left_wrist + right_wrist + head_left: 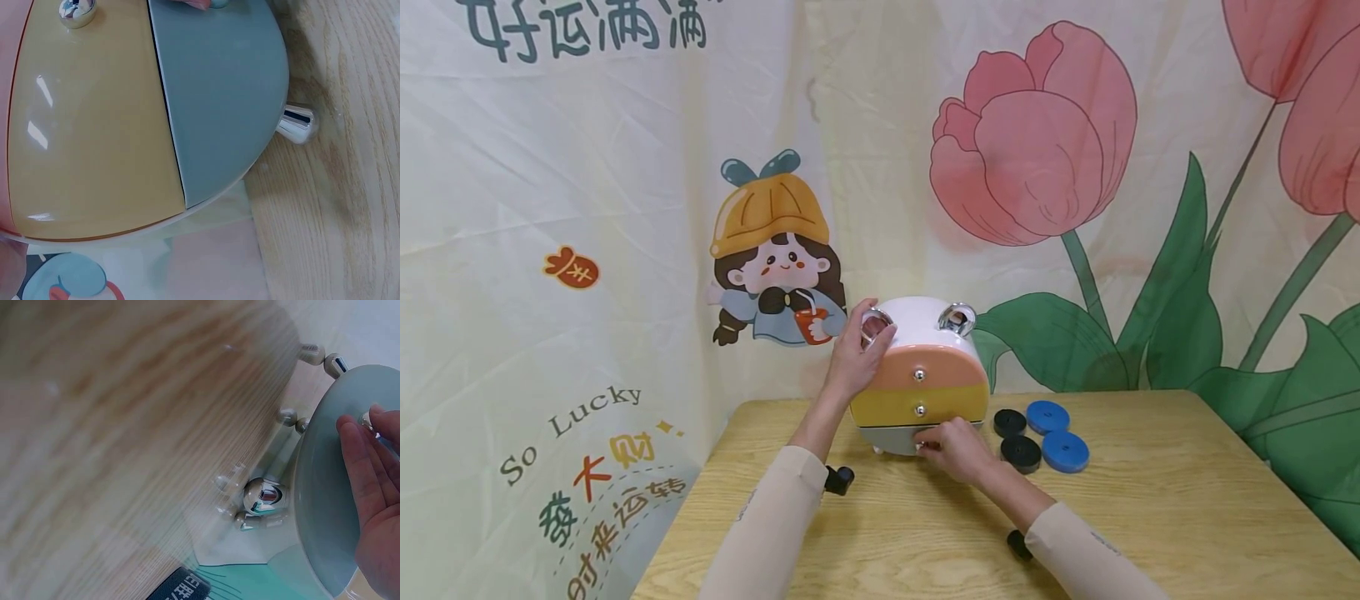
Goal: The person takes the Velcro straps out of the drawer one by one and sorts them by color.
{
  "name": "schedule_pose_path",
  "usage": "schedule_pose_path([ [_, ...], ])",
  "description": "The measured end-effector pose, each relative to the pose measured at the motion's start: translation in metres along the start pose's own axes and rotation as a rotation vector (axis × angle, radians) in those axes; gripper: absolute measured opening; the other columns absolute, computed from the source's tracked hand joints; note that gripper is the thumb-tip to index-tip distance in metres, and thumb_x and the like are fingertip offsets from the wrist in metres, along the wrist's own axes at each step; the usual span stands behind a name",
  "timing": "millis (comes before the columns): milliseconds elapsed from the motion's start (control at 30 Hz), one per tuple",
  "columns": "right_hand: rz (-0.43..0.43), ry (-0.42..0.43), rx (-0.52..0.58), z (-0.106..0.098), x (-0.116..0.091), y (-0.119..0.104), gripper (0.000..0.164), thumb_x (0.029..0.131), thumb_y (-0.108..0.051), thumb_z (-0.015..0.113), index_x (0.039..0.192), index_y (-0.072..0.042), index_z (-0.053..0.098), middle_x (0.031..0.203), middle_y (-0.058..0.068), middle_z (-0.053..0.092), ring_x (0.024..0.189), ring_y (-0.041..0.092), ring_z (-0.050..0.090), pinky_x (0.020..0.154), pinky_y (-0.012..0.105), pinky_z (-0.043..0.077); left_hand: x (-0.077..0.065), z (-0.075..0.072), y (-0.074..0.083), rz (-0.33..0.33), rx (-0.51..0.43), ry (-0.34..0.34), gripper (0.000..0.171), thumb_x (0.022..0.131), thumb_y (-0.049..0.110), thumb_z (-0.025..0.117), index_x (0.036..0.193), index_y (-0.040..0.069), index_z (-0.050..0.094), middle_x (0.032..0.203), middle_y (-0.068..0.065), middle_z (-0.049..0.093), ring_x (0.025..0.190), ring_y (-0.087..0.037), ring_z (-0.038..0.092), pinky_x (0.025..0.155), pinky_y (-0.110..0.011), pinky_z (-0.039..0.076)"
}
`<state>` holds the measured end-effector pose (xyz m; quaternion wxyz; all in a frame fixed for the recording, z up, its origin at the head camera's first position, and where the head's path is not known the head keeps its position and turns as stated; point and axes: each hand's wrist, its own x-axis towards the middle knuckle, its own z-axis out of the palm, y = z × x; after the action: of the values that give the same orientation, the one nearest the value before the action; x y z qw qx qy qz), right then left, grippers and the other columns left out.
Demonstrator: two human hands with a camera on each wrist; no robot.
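A small rounded drawer cabinet (921, 321) stands on the table, white on top, with orange, yellow and grey-blue drawer fronts and silver ring-shaped ears. My left hand (856, 354) grips it at its upper left, by the left ear. With thumb and fingertips my right hand (958, 450) pinches the silver knob (367, 420) of the grey-blue bottom drawer (219, 106). A thin dark gap shows between this drawer and the yellow drawer (94, 125); how far it stands out, I cannot tell. In the left wrist view, the right fingertips just show at the top edge.
On the wooden table (1187, 500), right of the cabinet, lie two black discs (1020, 454) and two blue discs (1065, 451). A printed cloth (880, 167) with tulips hangs behind. Small black pieces (840, 479) show beside both sleeves.
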<state>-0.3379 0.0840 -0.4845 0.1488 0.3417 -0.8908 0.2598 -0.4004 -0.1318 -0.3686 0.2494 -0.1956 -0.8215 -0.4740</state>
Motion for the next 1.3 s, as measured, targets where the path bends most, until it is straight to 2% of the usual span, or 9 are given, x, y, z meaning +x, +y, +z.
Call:
schedule_pose_path([
  [233,-0.028,0.003,0.013,0.0,-0.004,0.0,0.009,0.091,-0.012,0.081,0.098,-0.017,0.083,0.091,-0.006,0.079,0.074,0.0,0.064,0.068,0.02,0.055,-0.002,0.001,0.0,-0.015,-0.01,-0.013,0.065,0.1,0.056,0.062,0.154,0.028,0.042,0.112,-0.002,0.058,0.097,-0.024,0.057,0.082,-0.041,0.049],
  [567,-0.117,0.007,0.009,-0.004,-0.012,-0.007,0.006,0.09,-0.012,0.081,0.095,-0.017,0.082,0.081,-0.01,0.074,0.062,-0.003,0.051,0.058,0.015,0.046,-0.001,0.0,0.0,-0.014,-0.012,-0.004,0.065,0.099,0.057,0.063,0.155,0.028,0.042,0.114,-0.004,0.058,0.098,-0.025,0.056,0.083,-0.043,0.049],
  [900,-0.122,-0.021,0.007,-0.003,-0.019,-0.01,0.008,0.09,-0.014,0.081,0.098,-0.017,0.082,0.084,-0.009,0.076,0.064,-0.004,0.053,0.057,0.012,0.045,-0.001,0.001,-0.001,-0.008,-0.012,-0.005,0.066,0.099,0.054,0.064,0.154,0.025,0.043,0.116,-0.005,0.059,0.099,-0.025,0.058,0.084,-0.043,0.049],
  [1100,-0.149,-0.015,-0.005,-0.006,-0.024,-0.015,0.007,0.09,-0.014,0.082,0.096,-0.017,0.082,0.085,-0.009,0.077,0.067,-0.004,0.057,0.062,0.014,0.05,-0.001,0.001,0.001,-0.003,-0.024,-0.004,0.065,0.1,0.053,0.064,0.154,0.025,0.043,0.113,-0.005,0.059,0.099,-0.025,0.057,0.083,-0.043,0.049],
  [1300,-0.153,-0.014,-0.008,-0.008,-0.029,-0.022,0.007,0.089,-0.014,0.082,0.096,-0.017,0.082,0.086,-0.008,0.078,0.073,-0.002,0.062,0.069,0.019,0.055,-0.001,0.0,0.003,-0.025,-0.021,-0.005,0.06,0.1,0.054,0.064,0.152,0.036,0.042,0.116,-0.005,0.059,0.101,-0.025,0.057,0.085,-0.044,0.049],
])
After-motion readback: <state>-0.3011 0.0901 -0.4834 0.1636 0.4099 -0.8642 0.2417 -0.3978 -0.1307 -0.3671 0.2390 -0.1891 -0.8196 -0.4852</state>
